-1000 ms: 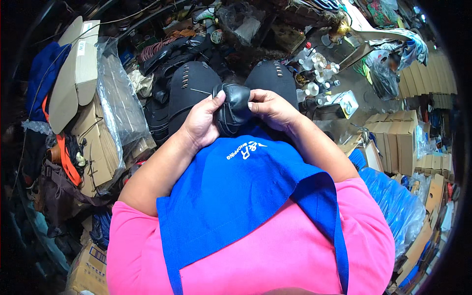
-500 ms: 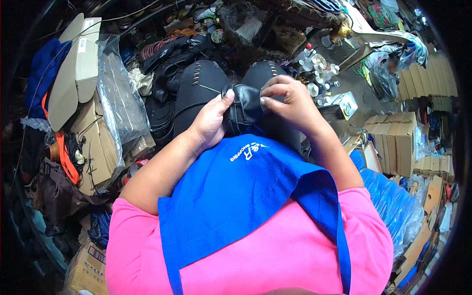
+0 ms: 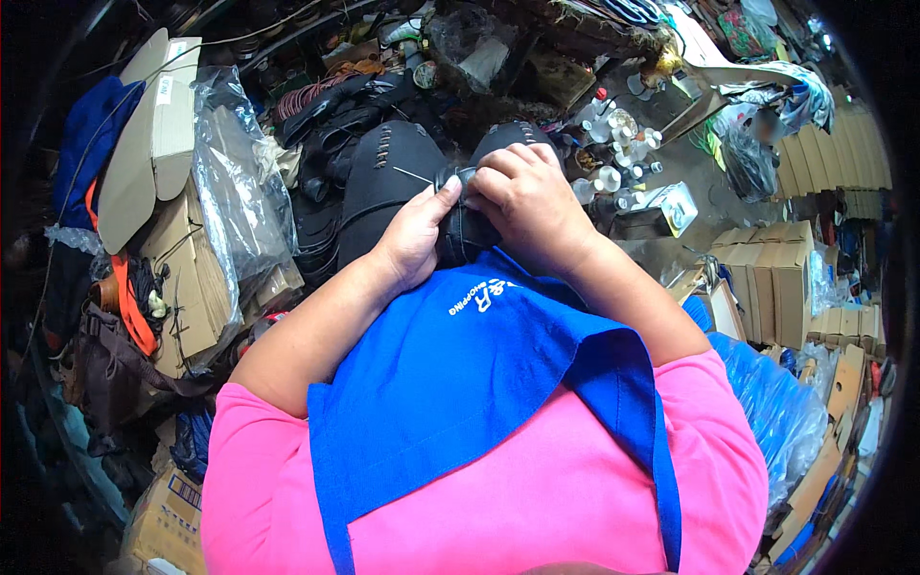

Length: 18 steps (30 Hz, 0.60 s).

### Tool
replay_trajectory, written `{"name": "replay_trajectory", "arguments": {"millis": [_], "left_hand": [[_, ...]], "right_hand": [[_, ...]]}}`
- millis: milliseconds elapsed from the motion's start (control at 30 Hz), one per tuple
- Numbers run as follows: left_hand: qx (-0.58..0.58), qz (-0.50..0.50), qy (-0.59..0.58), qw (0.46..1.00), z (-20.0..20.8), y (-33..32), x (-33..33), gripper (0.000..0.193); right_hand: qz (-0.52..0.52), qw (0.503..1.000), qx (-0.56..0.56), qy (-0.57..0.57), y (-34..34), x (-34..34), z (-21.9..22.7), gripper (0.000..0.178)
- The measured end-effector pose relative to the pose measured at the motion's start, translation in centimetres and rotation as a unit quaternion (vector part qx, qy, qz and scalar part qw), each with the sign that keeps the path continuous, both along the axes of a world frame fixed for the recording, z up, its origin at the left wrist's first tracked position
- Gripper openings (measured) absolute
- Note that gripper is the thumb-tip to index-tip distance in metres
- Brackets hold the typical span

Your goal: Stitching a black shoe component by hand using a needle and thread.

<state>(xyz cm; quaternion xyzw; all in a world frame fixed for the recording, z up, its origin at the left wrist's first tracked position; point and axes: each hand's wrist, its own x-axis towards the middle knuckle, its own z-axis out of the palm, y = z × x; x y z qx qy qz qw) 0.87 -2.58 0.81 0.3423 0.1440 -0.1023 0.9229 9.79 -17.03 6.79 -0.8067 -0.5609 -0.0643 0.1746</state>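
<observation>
A glossy black leather piece (image 3: 464,222), perhaps part of a shoe, lies over my lap between my hands. My left hand (image 3: 420,232) is closed on its left edge, thumb on top. A thin, pale, needle-like rod (image 3: 412,174) sticks out to the left beside that thumb. My right hand (image 3: 530,199) rests over the leather's right side with fingers bent and pressed together close to the left thumb. What its fingertips pinch is hidden under the hand. Dark trousers (image 3: 391,158) with pale stitching cover my knees, and a blue apron (image 3: 460,383) covers my front.
Flat cardboard (image 3: 149,144) and clear plastic sheeting (image 3: 240,182) stand on my left. Several small bottles and jars (image 3: 618,144) are on the floor at the far right. Stacked cardboard boxes (image 3: 767,278) and a blue plastic-wrapped bundle (image 3: 767,402) are at my right. Black shoe-like items (image 3: 331,144) lie beyond my left knee.
My right hand has moved left and down onto the leather piece, closer to my left hand, and now covers much of it. My left hand keeps its hold.
</observation>
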Motion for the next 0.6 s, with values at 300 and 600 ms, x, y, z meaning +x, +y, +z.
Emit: {"name": "replay_trajectory", "arguments": {"millis": [300, 600], "left_hand": [[0.031, -0.012, 0.004, 0.999, 0.4, -0.4, 0.0, 0.031], [0.103, -0.068, -0.032, 0.992, 0.6, -1.1, -0.1, 0.041]], "right_hand": [[0.044, 0.992, 0.102, 0.052, 0.9, -0.1, -0.8, 0.014], [0.04, 0.857, 0.414, 0.305, 3.1, -0.4, 4.1, 0.01]]}}
